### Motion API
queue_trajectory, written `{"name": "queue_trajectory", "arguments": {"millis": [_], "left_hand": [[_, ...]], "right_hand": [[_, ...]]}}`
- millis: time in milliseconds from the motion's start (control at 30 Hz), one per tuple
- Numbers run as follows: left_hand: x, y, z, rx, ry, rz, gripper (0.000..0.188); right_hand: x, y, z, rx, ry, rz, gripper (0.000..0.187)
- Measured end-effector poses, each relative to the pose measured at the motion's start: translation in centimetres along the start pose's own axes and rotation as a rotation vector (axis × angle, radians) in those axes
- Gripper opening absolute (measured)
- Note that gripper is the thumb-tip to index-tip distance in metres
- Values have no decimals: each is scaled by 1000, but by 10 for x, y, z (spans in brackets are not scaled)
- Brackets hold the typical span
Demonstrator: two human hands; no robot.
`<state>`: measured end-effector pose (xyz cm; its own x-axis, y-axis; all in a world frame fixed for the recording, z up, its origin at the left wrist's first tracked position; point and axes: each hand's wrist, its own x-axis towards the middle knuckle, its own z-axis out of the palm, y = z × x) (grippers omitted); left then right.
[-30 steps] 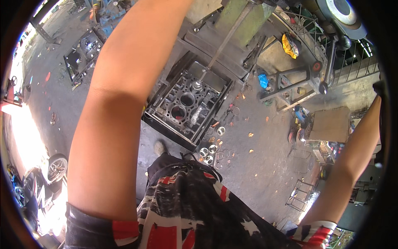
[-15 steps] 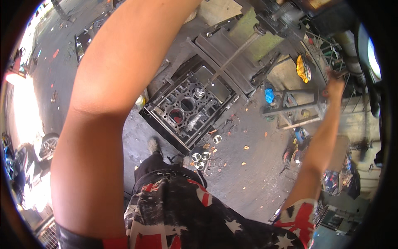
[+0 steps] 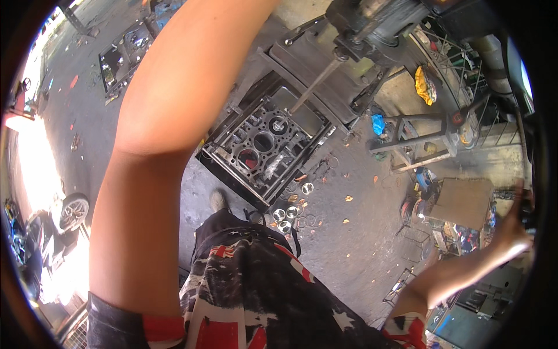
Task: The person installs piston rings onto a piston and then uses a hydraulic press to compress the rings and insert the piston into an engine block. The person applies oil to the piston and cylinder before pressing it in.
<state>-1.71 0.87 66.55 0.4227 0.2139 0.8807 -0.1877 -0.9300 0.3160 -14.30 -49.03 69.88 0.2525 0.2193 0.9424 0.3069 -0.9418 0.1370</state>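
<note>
My left arm [image 3: 157,128] reaches up past the top edge; its hand is out of view. At the far right, my right hand [image 3: 511,230] is closed around the lower end of a long dark lever [image 3: 522,145] of the machine, partly lost in the dark rim. The machine head [image 3: 375,32] hangs at the upper middle, and a long slim spindle [image 3: 317,85] slants down from it. Below lies an engine block [image 3: 263,141] with several round bores. A shiny metal piece [image 3: 278,125] sits in the bore closest to the spindle's lower end.
A dark metal frame [image 3: 232,183] surrounds the block. Several ring-shaped metal parts [image 3: 283,214] lie on the floor by my feet. To the right are a grey metal stand [image 3: 415,142], a blue bag [image 3: 378,124] and a brown board [image 3: 462,202]. A wheel [image 3: 72,211] is at the left.
My right hand has swung down and outward to the right edge. The machine head and spindle look lower and larger. The view has shifted slightly.
</note>
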Motion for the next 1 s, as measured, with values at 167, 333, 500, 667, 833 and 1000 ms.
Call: {"name": "queue_trajectory", "arguments": {"millis": [167, 333, 500, 667, 833, 1000], "left_hand": [[-8, 3, -5, 59, 56, 174, 49], [-10, 12, -9, -264, -41, -63, 48], [-14, 13, -12, 2, 14, 171, 50], [-10, 2, -6, 115, 44, 271, 43], [-5, -12, -4, 174, -27, 293, 22], [-11, -14, -7, 384, 38, 708, 14]], "right_hand": [[-115, -13, 99, 399, -530, 685, 39], [-46, 46, 285, 354, -543, 606, 48], [22, 78, 337, 99, -302, -167, 62], [-125, 23, 228, 752, -392, 818, 38], [-66, 43, 278, 311, -508, 361, 45], [14, 96, 352, 393, -68, -229, 46]]}}
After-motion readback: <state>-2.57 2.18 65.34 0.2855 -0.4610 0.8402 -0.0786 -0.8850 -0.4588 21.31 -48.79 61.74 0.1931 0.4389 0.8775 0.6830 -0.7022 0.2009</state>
